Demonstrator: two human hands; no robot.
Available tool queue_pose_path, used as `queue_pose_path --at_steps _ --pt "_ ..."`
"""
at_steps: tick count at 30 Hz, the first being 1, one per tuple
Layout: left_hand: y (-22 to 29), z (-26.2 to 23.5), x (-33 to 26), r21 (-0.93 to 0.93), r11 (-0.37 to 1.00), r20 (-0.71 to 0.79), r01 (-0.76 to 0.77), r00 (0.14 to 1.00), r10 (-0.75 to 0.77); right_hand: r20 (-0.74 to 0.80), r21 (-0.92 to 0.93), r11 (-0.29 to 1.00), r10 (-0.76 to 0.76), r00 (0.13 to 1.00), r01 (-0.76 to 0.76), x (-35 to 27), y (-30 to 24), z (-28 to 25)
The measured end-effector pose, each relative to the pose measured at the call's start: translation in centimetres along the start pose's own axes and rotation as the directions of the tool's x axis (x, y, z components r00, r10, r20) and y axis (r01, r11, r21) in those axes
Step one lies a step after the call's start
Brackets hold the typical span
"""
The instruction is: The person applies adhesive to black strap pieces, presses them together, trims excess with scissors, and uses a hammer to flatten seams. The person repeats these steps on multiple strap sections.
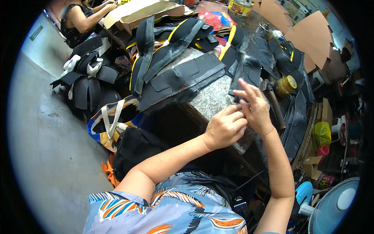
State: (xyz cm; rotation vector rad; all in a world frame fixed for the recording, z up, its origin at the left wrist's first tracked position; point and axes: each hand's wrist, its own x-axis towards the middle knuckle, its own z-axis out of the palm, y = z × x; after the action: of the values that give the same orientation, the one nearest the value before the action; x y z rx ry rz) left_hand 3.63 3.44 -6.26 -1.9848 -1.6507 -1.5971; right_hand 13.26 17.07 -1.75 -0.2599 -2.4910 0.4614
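My left hand [226, 125] is closed, its fingers curled in a pinch against my right hand; whatever lies between them, if anything, is hidden. My right hand [255, 107] is raised beside it with its fingers apart and partly bent. Both are above the near edge of a speckled grey stone slab [213, 97]. Just beyond my right hand lies a black moulded piece [249, 70]. To the left, a long flat black panel [181, 80] with a stitched-looking outline rests on the slab. A hammer-like tool with a wooden handle [275, 105] lies right of my right hand.
Black strips with yellow edging [171, 43] pile up behind the panel. A yellowish jar [285, 85] stands at the right, near stacked black sheets [295, 121]. A fan [339, 206] is at lower right, bags [136, 146] at left below the table. Another person [80, 19] works at far left.
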Motion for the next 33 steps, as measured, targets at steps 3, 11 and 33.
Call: queue_pose_path --at_steps 3,11,33 --pt "1.3 -2.1 -2.5 -0.298 0.953 -0.083 0.060 0.993 -0.089 0.060 -0.025 0.999 -0.027 0.998 0.029 -0.4 -0.4 1.2" --pt "0.0 -7.4 -8.3 -0.711 0.231 0.192 0.664 0.500 -0.845 -0.014 -0.373 0.923 0.093 0.996 -0.092 -1.4 1.4 1.1" --pt "1.8 -9.4 -3.7 -0.942 0.231 -0.032 0.243 0.621 -0.783 0.046 -0.343 0.916 -0.207 0.977 0.210 0.5 -7.0 -0.1"
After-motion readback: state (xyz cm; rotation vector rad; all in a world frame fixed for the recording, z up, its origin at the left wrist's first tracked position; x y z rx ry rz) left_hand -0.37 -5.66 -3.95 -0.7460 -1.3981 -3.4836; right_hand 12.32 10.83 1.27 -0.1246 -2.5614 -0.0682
